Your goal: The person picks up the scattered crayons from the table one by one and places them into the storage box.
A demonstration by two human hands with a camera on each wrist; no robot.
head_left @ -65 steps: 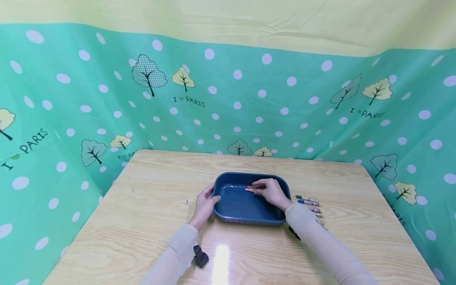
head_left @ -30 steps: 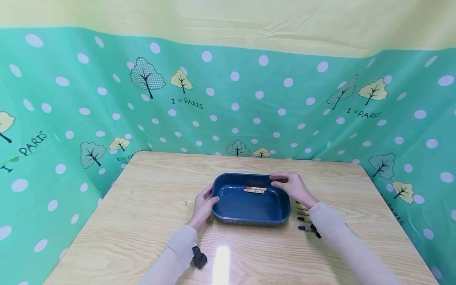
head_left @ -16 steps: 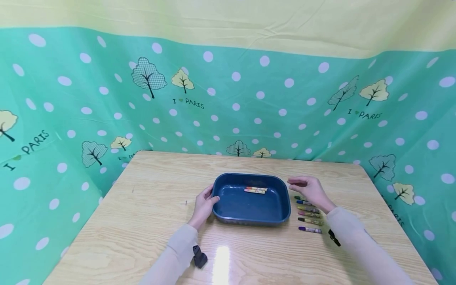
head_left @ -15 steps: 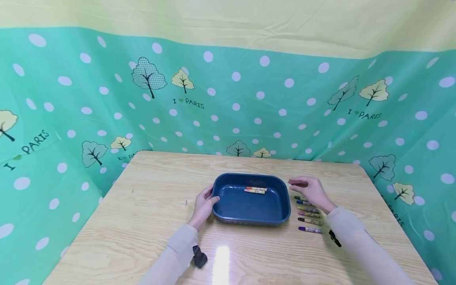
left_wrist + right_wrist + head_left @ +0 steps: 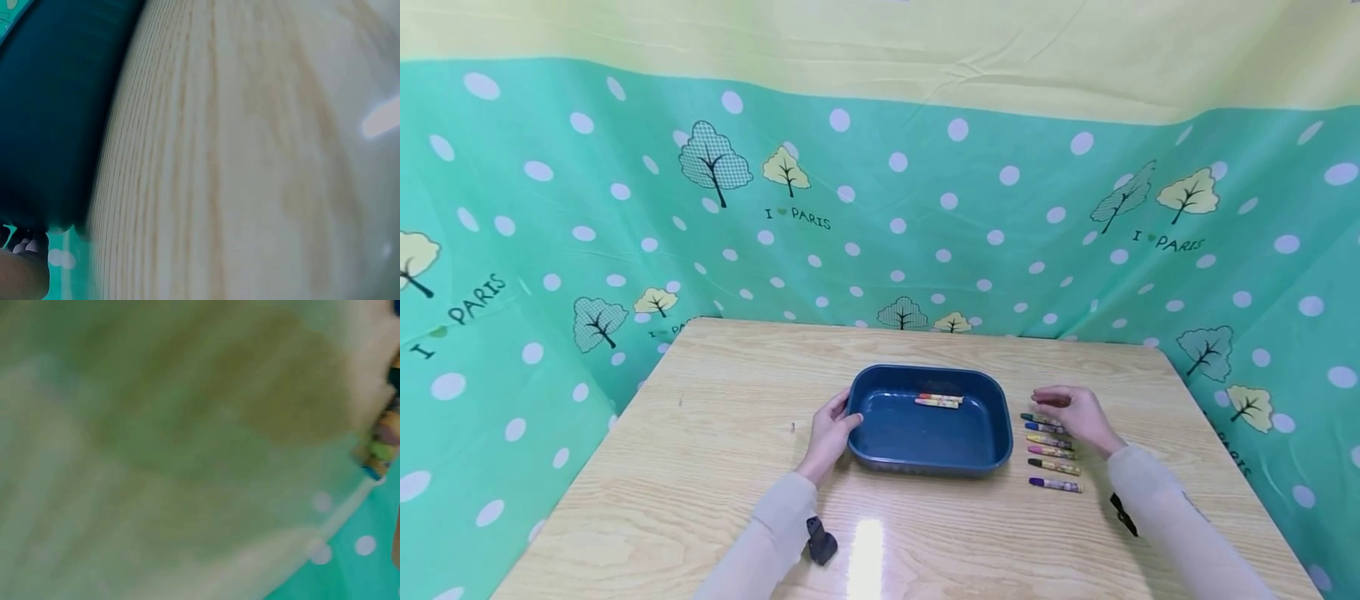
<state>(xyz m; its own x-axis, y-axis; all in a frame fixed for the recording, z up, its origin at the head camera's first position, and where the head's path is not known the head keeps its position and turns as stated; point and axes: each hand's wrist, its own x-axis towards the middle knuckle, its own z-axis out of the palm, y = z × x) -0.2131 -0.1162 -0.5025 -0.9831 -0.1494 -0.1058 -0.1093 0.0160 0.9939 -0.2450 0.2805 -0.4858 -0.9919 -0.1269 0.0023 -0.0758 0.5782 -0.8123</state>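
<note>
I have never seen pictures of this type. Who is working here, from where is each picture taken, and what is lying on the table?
There is no machine: you see a person's bare hands. The wide picture looks forward and down from the head. The other two are taken at the wrists: the left one shows mostly tabletop, and the right one is quite blurred.

On the wooden table stands a dark blue tray with two crayons inside. Six more crayons lie in a column on its right. The left hand grips the tray's left side. The right hand is at the far crayons and seems to hold nothing.
</note>
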